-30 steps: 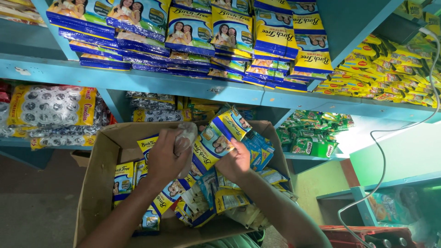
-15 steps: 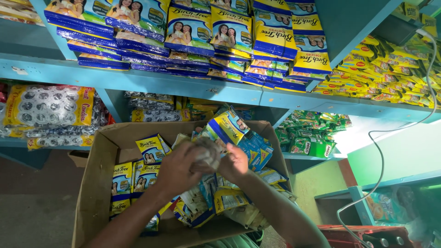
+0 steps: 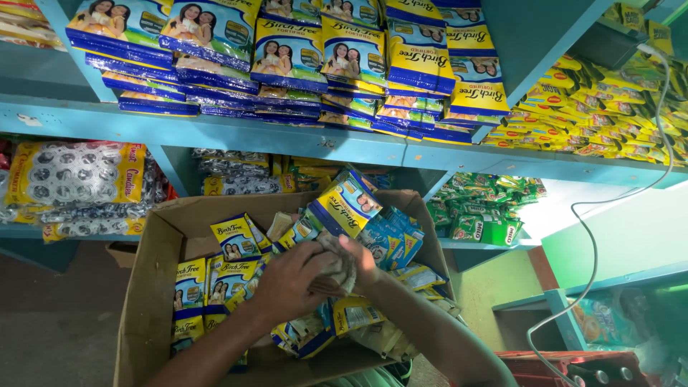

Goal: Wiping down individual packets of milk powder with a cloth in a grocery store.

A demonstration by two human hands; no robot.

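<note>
An open cardboard box [image 3: 154,279] sits below me, filled with blue-and-yellow sachet packets [image 3: 233,244]. My left hand [image 3: 287,283] and my right hand [image 3: 358,261] meet over the middle of the box, both closed around a crumpled clear plastic wrapper [image 3: 337,261]. A strip of yellow-and-blue packets [image 3: 347,204] stands up just behind my hands. More packets lie under my forearms and are partly hidden.
Blue shelves [image 3: 287,136] rise behind the box, stacked with blue packets [image 3: 287,50], yellow noodle packs [image 3: 609,107], green sachets [image 3: 480,211] and yellow bags [image 3: 72,172] at left. A white cable [image 3: 595,244] hangs at right above a red crate [image 3: 573,365].
My left hand moved right from the box's left-centre to join my right hand, and the plastic wrapper got crumpled between them. The raised packet strip stayed put.
</note>
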